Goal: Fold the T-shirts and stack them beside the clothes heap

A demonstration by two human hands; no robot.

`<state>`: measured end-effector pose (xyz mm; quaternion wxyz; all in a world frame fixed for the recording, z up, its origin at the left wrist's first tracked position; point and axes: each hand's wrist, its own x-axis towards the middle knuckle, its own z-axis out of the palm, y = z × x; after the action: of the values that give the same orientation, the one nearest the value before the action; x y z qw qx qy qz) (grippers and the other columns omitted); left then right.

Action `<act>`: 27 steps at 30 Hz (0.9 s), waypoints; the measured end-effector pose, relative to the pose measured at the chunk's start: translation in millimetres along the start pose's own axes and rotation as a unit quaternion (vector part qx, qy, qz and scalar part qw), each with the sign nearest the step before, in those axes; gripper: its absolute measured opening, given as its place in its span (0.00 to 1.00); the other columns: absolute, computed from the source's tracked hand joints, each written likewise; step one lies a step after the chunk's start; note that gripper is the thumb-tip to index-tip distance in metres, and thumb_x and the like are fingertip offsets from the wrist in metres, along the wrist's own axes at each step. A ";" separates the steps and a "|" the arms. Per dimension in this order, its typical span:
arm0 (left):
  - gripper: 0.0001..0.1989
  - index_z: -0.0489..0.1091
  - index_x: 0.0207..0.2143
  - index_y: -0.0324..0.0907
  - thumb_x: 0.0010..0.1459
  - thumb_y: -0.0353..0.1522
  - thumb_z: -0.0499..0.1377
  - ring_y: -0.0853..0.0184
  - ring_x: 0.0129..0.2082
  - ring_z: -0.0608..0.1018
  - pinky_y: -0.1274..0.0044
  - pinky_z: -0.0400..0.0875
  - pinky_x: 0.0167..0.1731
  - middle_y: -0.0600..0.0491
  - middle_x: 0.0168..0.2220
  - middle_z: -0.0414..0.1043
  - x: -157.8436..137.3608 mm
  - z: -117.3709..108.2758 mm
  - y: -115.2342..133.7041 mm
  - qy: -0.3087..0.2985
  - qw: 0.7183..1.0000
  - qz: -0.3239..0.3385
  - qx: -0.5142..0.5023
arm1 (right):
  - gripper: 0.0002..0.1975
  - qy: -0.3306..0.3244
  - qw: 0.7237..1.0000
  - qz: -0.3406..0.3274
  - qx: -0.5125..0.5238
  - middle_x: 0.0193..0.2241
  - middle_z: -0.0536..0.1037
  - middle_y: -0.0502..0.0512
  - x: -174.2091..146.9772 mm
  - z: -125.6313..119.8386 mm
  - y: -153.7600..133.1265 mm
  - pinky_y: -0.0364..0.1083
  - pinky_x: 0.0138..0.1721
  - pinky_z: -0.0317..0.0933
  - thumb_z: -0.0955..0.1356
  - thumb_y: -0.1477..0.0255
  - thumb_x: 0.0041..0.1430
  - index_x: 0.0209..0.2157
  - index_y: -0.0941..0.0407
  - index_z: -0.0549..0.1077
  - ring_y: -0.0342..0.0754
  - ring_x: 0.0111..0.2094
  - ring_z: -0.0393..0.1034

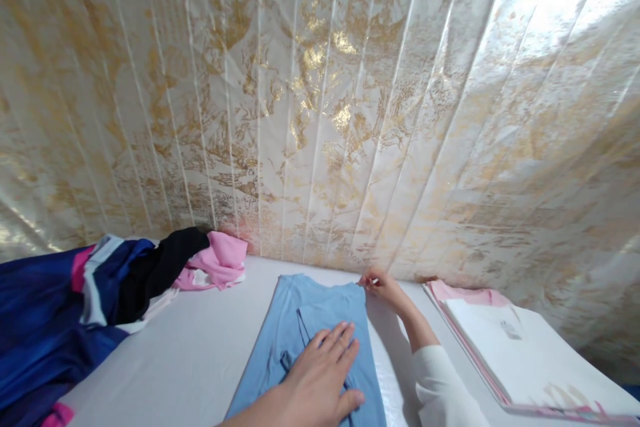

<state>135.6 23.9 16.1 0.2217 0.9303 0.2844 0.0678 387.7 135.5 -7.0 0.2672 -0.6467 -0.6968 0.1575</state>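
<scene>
A light blue garment (320, 307) lies flat at 6 o'clock, running from the bottom edge towards the centre of the view. Its far edge dips in a shallow curve, like a neckline, and a panel of cloth is turned in over the body, with bunched folds at its near end. The person's left hand (325, 370) rests palm down on this panel, fingers extended and gripping nothing. The right hand (383, 287), at 5 o'clock, reaches to the garment's far right corner; thumb and fingertips appear to pinch the fabric there. A white sleeve (443, 383) covers that arm.

Judging by the layers, the blue garment is partly folded: cloth is turned inward, but the piece is long, not yet doubled into a compact shape.

Under it is a white-covered surface (195, 347). At 4 o'clock sits a neat, flat stack of folded clothes (545, 353), white on top with pink layers below; these look done. At 8 o'clock is a loose heap that looks unfolded: dark blue fabric (40, 313), black cloth (155, 270) and pink cloth (223, 260).

Beyond, from 9 through 12 to 3 o'clock, hangs a shiny gold-and-white covering (300, 100) with 1 bright glare at 2 o'clock.
</scene>
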 end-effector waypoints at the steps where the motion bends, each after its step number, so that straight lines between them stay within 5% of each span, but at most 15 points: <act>1: 0.33 0.51 0.65 0.35 0.66 0.46 0.49 0.55 0.67 0.46 0.61 0.45 0.63 0.41 0.67 0.39 0.0 -0.7 0.8 -0.002 1.000 -0.005 0.000 | 0.13 -0.009 1.000 -0.009 0.004 0.28 0.77 0.51 -1.4 -1.2 0.0 0.41 0.34 0.61 0.61 0.80 0.47 0.31 0.57 0.76 0.45 0.31 0.70; 13: 0.35 0.48 0.66 0.34 0.65 0.47 0.49 0.55 0.67 0.46 0.61 0.43 0.64 0.42 0.67 0.38 2.1 9.0 -0.1 -0.025 0.999 0.014 0.014 | 0.10 0.001 0.999 -0.042 -0.030 0.28 0.71 0.50 1.3 1.8 -12.2 0.42 0.37 0.59 0.63 0.80 0.48 0.28 0.56 0.76 0.45 0.31 0.65; 19: 0.31 0.52 0.65 0.35 0.66 0.44 0.49 0.57 0.67 0.49 0.63 0.46 0.63 0.42 0.67 0.44 -3.0 -10.2 1.9 0.001 1.000 0.015 0.027 | 0.10 0.022 0.998 -0.043 -0.041 0.28 0.72 0.50 -2.7 -14.1 -12.1 0.42 0.35 0.60 0.62 0.79 0.50 0.30 0.56 0.74 0.45 0.29 0.66; 23: 0.25 0.55 0.64 0.35 0.67 0.33 0.47 0.59 0.66 0.53 0.64 0.51 0.61 0.42 0.66 0.49 -0.4 -31.2 -21.2 0.036 0.994 -0.038 0.091 | 0.12 0.038 0.997 -0.049 -0.043 0.28 0.74 0.52 -18.9 -18.1 -26.4 0.45 0.36 0.63 0.60 0.79 0.53 0.34 0.57 0.73 0.46 0.30 0.69; 27: 0.27 0.53 0.64 0.35 0.62 0.25 0.48 0.62 0.67 0.50 0.66 0.50 0.61 0.44 0.67 0.46 4.3 -39.8 -54.2 0.035 0.989 -0.064 0.130 | 0.20 0.070 0.993 -0.082 -0.039 0.44 0.74 0.60 -51.3 19.0 -54.5 0.49 0.49 0.63 0.58 0.82 0.54 0.47 0.57 0.69 0.49 0.46 0.69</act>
<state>102.1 81.3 27.2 0.0923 0.9282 0.3571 0.0486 333.3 81.1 -0.3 0.3015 -0.6067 -0.7329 0.0619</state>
